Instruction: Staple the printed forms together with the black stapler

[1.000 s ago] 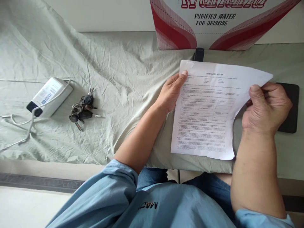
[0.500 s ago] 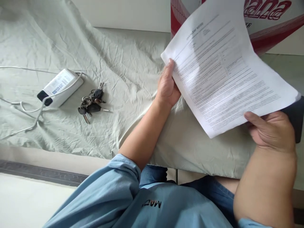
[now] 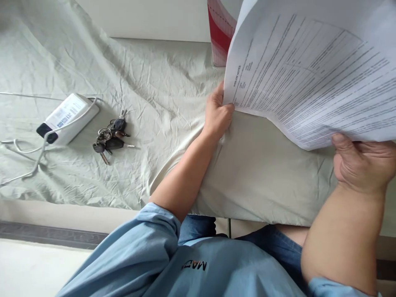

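Observation:
A white printed sheet of paper (image 3: 309,74), possibly with more sheets behind it, is held up over the right part of the cloth. Its lower edge buckles between my hands, and the top runs out of view. My left hand (image 3: 218,109) pinches its left corner, thumb on the printed side. At the lower right edge my right hand (image 3: 363,163) grips it, the thumb in front and the other fingers partly hidden behind the paper.
A wrinkled pale green cloth (image 3: 167,86) covers the table. On the left lie a white box-shaped device (image 3: 72,113) with a black end, a white cable (image 3: 38,161) and a bunch of keys (image 3: 111,138). Behind the paper stands a red and white box (image 3: 221,33).
The paper has swung round and bent, its lower edge now buckled and higher. My left hand has turned at its corner; my right hand has shifted slightly up and right.

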Tool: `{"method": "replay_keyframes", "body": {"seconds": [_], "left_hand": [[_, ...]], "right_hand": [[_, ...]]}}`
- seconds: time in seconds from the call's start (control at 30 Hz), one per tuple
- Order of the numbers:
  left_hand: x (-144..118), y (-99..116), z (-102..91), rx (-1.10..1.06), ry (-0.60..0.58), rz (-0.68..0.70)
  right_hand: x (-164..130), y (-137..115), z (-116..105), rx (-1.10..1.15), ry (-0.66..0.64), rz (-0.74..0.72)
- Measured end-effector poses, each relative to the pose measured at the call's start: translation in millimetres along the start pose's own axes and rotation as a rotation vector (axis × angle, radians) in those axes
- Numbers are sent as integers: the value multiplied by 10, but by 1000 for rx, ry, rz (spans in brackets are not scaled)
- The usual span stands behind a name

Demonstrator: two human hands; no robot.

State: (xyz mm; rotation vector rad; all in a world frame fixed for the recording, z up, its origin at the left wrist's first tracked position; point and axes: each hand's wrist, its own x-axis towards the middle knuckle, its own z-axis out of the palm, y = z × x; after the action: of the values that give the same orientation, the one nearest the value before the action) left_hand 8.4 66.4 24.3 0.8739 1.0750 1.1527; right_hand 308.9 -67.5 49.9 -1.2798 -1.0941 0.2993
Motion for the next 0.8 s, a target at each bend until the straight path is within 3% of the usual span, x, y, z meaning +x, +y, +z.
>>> {"method": "replay_keyframes", "body": {"seconds": [0.1,0.17,0.23,0.5,0.7,0.8], "left_hand": [[1,7,-10,17,45,132],[6,11,-13,16,69,147],[5,15,-6,23,68,123],[32,-21,-1,-2,82,54],[2,15,-28,-18,-81,-12],[1,61,-70,2,-22,-43]], "right_hand": [[0,23,-15,25,-9,-12],[15,35,-34,38,-79,23],[17,37,-38,33,-144,68],[8,42,-36,18,-173,198],[40,24,-4,62,-180,142],[-27,-97,-125,59,-176,295]]}}
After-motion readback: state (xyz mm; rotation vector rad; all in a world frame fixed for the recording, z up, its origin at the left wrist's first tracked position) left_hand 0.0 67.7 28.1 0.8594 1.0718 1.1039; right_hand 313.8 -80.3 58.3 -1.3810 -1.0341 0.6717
